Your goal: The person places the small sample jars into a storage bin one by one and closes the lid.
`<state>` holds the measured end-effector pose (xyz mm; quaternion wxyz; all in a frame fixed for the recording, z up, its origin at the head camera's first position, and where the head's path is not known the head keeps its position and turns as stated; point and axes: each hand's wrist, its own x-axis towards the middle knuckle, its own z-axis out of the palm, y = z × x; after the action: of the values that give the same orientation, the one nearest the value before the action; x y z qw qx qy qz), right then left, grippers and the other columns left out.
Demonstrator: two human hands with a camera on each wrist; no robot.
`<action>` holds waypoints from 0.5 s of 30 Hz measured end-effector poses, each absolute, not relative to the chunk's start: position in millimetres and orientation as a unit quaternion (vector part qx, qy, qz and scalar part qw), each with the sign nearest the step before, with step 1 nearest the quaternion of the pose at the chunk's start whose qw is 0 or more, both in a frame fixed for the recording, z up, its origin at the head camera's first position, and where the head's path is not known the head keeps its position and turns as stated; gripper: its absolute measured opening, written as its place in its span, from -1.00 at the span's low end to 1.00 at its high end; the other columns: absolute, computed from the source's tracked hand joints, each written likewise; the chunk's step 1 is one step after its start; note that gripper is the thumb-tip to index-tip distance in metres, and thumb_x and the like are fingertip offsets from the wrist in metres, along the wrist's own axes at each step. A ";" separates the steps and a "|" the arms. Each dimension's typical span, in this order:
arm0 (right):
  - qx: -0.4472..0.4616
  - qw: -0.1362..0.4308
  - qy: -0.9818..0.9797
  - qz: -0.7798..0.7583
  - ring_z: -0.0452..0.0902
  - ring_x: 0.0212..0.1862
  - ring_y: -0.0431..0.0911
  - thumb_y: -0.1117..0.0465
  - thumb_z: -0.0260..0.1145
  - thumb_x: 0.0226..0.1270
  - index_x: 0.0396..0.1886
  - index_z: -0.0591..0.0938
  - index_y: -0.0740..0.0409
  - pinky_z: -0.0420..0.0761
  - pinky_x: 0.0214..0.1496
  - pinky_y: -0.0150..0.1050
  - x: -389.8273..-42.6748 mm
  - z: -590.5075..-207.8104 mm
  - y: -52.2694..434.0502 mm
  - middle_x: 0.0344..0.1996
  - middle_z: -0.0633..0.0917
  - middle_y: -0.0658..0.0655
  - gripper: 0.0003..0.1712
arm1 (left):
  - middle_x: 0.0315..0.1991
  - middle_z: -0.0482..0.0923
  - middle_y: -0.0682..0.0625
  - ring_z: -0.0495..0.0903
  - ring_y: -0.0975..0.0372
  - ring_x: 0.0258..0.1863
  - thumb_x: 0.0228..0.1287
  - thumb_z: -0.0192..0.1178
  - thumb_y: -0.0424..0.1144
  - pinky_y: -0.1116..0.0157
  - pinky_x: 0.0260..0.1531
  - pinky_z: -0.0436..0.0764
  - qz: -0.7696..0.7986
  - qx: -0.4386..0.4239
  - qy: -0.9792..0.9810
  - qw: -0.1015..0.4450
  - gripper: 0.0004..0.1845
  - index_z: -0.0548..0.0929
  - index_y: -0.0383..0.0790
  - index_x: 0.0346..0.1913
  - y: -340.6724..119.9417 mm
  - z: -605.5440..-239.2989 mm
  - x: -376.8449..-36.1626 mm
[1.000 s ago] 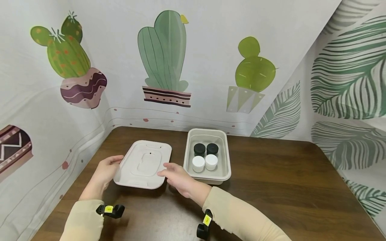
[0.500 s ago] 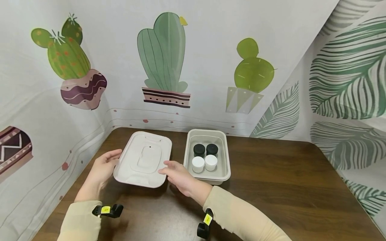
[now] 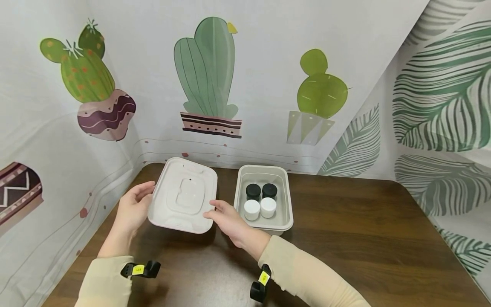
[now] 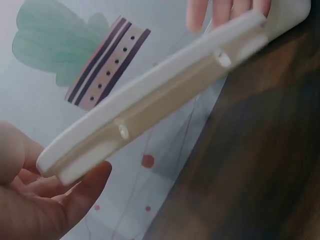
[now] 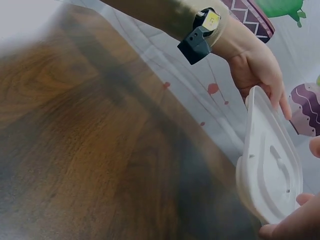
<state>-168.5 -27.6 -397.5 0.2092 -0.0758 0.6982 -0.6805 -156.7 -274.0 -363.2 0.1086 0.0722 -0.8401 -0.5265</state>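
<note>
Lid (image 3: 184, 197) aloft beside tray (image 3: 285, 213) of four jars (image 3: 260, 199)

1. The fingers of the left hand (image 3: 132, 211) are hidden behind the white moulded rectangular lid (image 3: 183, 196) in the head view; only the thumb is seen.
2. In the left wrist view, the right hand (image 4: 227, 11) is cut off by the top edge.
3. In the right wrist view, the right hand (image 5: 295, 220) is cut off at the lower right corner, and the dark wooden worktop (image 5: 90, 165) is blurred.
4. The bodies of the four small round jars (image 3: 260, 199), two black-capped and two white-capped, are concealed; only caps are seen inside the pale rectangular container (image 3: 285, 213).
</note>
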 end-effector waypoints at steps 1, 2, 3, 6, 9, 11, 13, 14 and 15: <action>-0.078 0.208 0.701 -0.678 0.11 0.43 0.12 0.11 0.25 0.20 0.31 0.36 0.19 0.18 0.42 0.09 -168.5 -396.8 -27.7 0.36 0.33 0.21 -0.32 | 0.20 0.43 -0.33 0.42 0.61 -0.20 0.42 -0.15 -0.36 0.61 -0.29 0.52 -0.524 0.071 -0.841 0.116 -0.57 0.35 -0.38 0.29 -271.6 -361.4 -155.9; -0.081 0.207 0.704 -0.675 0.13 0.43 0.12 0.10 0.25 0.20 0.31 0.37 0.18 0.19 0.42 0.08 -168.5 -395.9 -27.8 0.36 0.34 0.20 -0.33 | 0.19 0.44 -0.33 0.42 0.61 -0.20 0.42 -0.15 -0.37 0.62 -0.29 0.52 -0.521 0.070 -0.842 0.123 -0.58 0.37 -0.38 0.28 -269.0 -359.9 -155.3; -0.086 0.208 0.706 -0.671 0.13 0.43 0.12 0.10 0.25 0.20 0.30 0.38 0.17 0.19 0.42 0.06 -168.4 -394.8 -28.2 0.35 0.34 0.20 -0.34 | 0.18 0.45 -0.32 0.42 0.61 -0.20 0.41 -0.14 -0.38 0.62 -0.29 0.52 -0.520 0.070 -0.841 0.129 -0.59 0.38 -0.39 0.27 -266.2 -358.5 -154.8; -0.111 0.207 0.716 -0.657 0.18 0.41 0.10 0.09 0.26 0.21 0.29 0.40 0.14 0.20 0.42 0.02 -167.7 -392.2 -29.6 0.34 0.36 0.20 -0.36 | 0.16 0.48 -0.31 0.44 0.58 -0.21 0.41 -0.12 -0.39 0.63 -0.30 0.52 -0.520 0.072 -0.839 0.143 -0.61 0.42 -0.39 0.24 -258.2 -356.1 -153.8; -0.144 0.205 0.724 -0.642 0.19 0.41 0.07 0.09 0.26 0.22 0.31 0.39 0.09 0.20 0.43 -0.02 -166.5 -389.6 -31.1 0.34 0.37 0.18 -0.36 | 0.15 0.50 -0.29 0.46 0.58 -0.21 0.40 -0.10 -0.39 0.64 -0.29 0.53 -0.527 0.076 -0.833 0.150 -0.63 0.45 -0.38 0.22 -249.5 -355.1 -152.7; -0.161 0.203 0.729 -0.633 0.20 0.41 0.04 0.08 0.27 0.22 0.32 0.38 0.04 0.22 0.43 -0.04 -165.5 -387.8 -31.8 0.35 0.37 0.16 -0.36 | 0.14 0.51 -0.29 0.47 0.58 -0.23 0.40 -0.09 -0.40 0.63 -0.29 0.53 -0.531 0.076 -0.830 0.150 -0.63 0.45 -0.38 0.21 -243.3 -354.4 -151.3; -0.178 0.201 0.732 -0.626 0.21 0.41 0.03 0.09 0.28 0.23 0.32 0.38 0.00 0.25 0.42 -0.05 -164.7 -386.2 -32.6 0.35 0.38 0.13 -0.36 | 0.13 0.52 -0.29 0.48 0.58 -0.24 0.39 -0.08 -0.41 0.62 -0.30 0.53 -0.535 0.074 -0.828 0.150 -0.64 0.46 -0.38 0.20 -237.1 -353.2 -149.6; -0.185 0.200 0.734 -0.623 0.22 0.41 0.03 0.10 0.28 0.23 0.32 0.39 -0.01 0.26 0.41 -0.06 -164.3 -385.4 -32.9 0.34 0.38 0.10 -0.37 | 0.12 0.52 -0.29 0.49 0.57 -0.24 0.39 -0.07 -0.41 0.62 -0.30 0.54 -0.535 0.073 -0.828 0.149 -0.64 0.46 -0.38 0.19 -234.2 -352.5 -148.6; -0.192 0.199 0.734 -0.620 0.23 0.40 0.03 0.11 0.28 0.24 0.32 0.39 -0.03 0.27 0.40 -0.06 -163.9 -384.7 -33.4 0.34 0.38 0.08 -0.38 | 0.11 0.53 -0.29 0.49 0.56 -0.25 0.39 -0.07 -0.41 0.61 -0.31 0.54 -0.535 0.072 -0.829 0.148 -0.64 0.47 -0.38 0.19 -231.3 -351.7 -147.6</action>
<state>-163.9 -33.4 -384.7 0.1986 -0.1917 0.7342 -0.6203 -147.6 -231.3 -351.7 0.1481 0.0715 -0.8287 -0.5350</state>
